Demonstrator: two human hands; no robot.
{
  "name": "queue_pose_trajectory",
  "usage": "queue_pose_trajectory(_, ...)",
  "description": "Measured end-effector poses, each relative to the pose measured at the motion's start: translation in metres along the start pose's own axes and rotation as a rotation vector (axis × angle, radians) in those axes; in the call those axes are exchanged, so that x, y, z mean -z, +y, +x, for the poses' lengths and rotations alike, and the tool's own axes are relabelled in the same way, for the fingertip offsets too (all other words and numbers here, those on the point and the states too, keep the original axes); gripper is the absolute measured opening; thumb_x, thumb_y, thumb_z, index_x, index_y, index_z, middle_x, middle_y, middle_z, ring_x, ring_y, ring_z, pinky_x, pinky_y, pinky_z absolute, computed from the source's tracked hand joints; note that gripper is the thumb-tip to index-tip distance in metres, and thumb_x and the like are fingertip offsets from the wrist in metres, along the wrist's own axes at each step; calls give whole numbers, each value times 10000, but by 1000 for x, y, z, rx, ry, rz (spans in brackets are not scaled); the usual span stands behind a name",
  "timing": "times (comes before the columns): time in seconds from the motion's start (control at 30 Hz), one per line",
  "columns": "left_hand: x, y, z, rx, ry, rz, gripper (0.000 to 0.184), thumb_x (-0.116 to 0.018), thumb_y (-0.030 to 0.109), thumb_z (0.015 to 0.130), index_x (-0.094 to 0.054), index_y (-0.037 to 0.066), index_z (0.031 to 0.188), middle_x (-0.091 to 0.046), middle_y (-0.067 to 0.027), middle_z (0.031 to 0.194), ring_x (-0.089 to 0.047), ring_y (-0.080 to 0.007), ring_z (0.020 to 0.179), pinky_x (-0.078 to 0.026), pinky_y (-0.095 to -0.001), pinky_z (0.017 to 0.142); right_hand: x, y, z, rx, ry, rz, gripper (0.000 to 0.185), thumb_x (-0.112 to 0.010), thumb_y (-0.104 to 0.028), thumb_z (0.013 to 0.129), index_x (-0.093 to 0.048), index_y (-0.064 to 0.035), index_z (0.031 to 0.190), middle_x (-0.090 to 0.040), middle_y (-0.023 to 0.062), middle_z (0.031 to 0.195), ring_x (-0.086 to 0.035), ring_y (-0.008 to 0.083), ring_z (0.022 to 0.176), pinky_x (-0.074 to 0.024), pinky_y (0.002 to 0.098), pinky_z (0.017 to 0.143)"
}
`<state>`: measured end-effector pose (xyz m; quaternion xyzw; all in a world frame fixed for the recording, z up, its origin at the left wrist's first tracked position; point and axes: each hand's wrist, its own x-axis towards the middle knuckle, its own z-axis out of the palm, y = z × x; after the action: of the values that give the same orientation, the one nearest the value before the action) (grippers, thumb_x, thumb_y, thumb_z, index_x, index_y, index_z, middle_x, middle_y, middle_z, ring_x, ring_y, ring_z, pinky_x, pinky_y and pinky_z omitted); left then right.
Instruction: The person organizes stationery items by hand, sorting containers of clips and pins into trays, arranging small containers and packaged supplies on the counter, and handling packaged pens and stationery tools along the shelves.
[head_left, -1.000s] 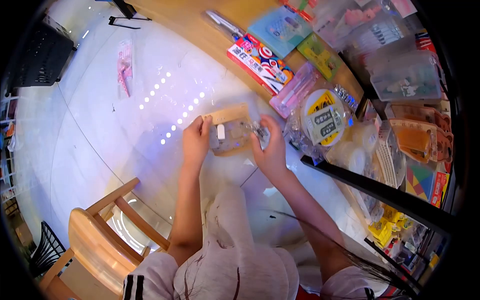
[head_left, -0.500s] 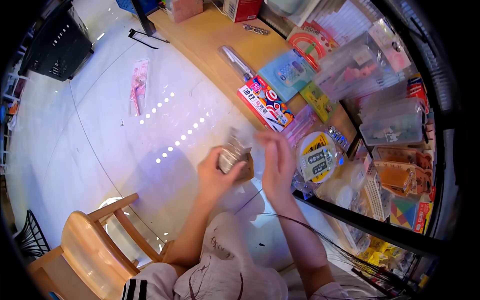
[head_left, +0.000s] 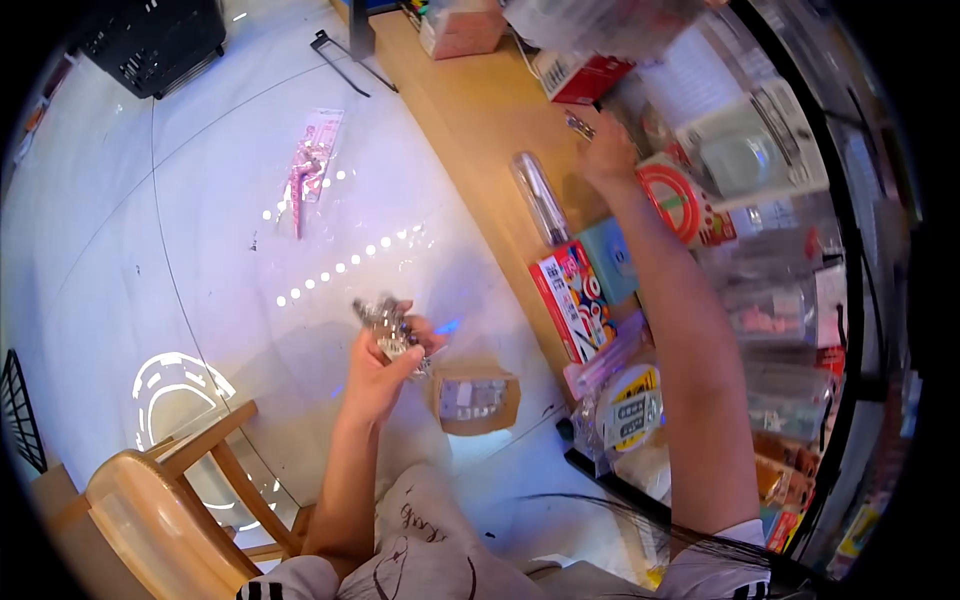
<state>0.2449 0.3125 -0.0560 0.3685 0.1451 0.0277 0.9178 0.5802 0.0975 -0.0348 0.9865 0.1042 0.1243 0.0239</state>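
Observation:
My left hand [head_left: 378,385] is closed around a bundle of small shiny silver pieces [head_left: 388,325], seemingly in clear wrapping; their exact kind is blurred. My right hand [head_left: 607,155] is stretched far out over the wooden shelf board [head_left: 470,110]. Its fingers close on a short shiny strip [head_left: 578,125], partly hidden by the hand. Below and right of my left hand is an open cardboard box [head_left: 478,428] with several clear-wrapped pieces [head_left: 472,398] inside.
A clear pen case [head_left: 540,200], a red marker box [head_left: 572,300] and a round clear tub [head_left: 632,410] line the board. Plastic boxes [head_left: 770,310] crowd the right. On the floor lies a pink packaged item [head_left: 310,170]; a wooden chair [head_left: 150,520] stands left, a black basket [head_left: 150,45] behind.
My right hand has gone from beside my left hand to the shiny strip on the board. My left hand has moved left with the silver pieces, uncovering the cardboard box. The view has shifted.

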Motion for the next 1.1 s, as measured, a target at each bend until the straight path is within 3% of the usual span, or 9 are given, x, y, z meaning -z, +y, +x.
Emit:
queue_pose_trajectory(0.1,19,-12,5,-65,-14,-68,402,-628,-26,750,-452,59,1100,-473,-24,846,-499,-141,766,-443,-387,866,-18,10,22,-55,31,83,495,-581,-314,784,-453,-24,1164,-530,208,1105,-497,371,1066,-408,480,889)
queue_pose_trajectory(0.2,27,-13,9,-39,-29,-158,354,-570,2,799,-454,22,1133,-488,-37,831,-521,-147,745,-441,-327,741,-7,4,13,-36,-224,-22,469,-567,-324,800,-449,-30,1146,-534,212,1081,-498,383,1058,-416,487,872)
queue_pose_trajectory(0.4,23,-19,9,38,80,-335,354,-498,99,861,-414,21,1196,-499,-60,862,-489,-161,633,-397,-298,615,-15,-29,-7,-205,9,236,371,-611,-234,803,-474,33,1020,-546,228,1018,-570,369,903,-462,462,785)
queue_pose_trajectory(0.43,22,-21,11,16,127,-280,371,-489,145,891,-390,15,1224,-507,-67,921,-507,-161,697,-417,-300,646,-9,-45,-13,-141,283,371,349,-616,-190,805,-449,52,994,-566,209,951,-598,333,823,-466,432,740)
queue_pose_trajectory(0.57,12,-23,17,-50,239,-274,404,-451,251,932,-370,29,1259,-514,-75,1047,-527,-182,928,-460,-342,786,78,-133,-115,-128,217,1182,158,-547,-50,865,-479,4,997,-554,89,831,-550,185,739,-444,291,673)
queue_pose_trajectory(0.7,-6,-23,4,-92,107,-515,412,-490,245,912,-353,48,1246,-492,-125,1188,-486,-266,1140,-467,-373,892,95,-176,-245,152,-24,891,392,-674,-82,677,-531,-19,1036,-508,133,1013,-477,299,965,-367,413,849)
queue_pose_trajectory(0.8,-11,-20,-5,12,157,-165,403,-509,215,899,-360,52,1236,-558,-100,1054,-523,-300,1107,-496,-381,853,100,-170,-291,204,-172,915,463,-651,-83,692,-515,-13,1129,-452,156,1156,-439,329,1056,-336,447,907)
queue_pose_trajectory(0.93,27,-37,-6,2,190,-470,286,-504,147,880,-443,48,1141,-523,-36,796,-576,-137,718,-468,-270,578,103,-125,-329,245,-126,794,549,-632,-73,714,-456,8,1228,-388,183,1264,-394,349,1149,-316,439,963)
queue_pose_trajectory(1.1,28,-32,-15,137,336,183,221,-538,154,844,-507,28,1022,-522,-38,739,-505,-100,523,-408,-249,459,74,-57,-364,-57,-133,656,675,-625,-89,765,-273,13,1332,-390,213,1272,-407,358,1161,-345,436,971)
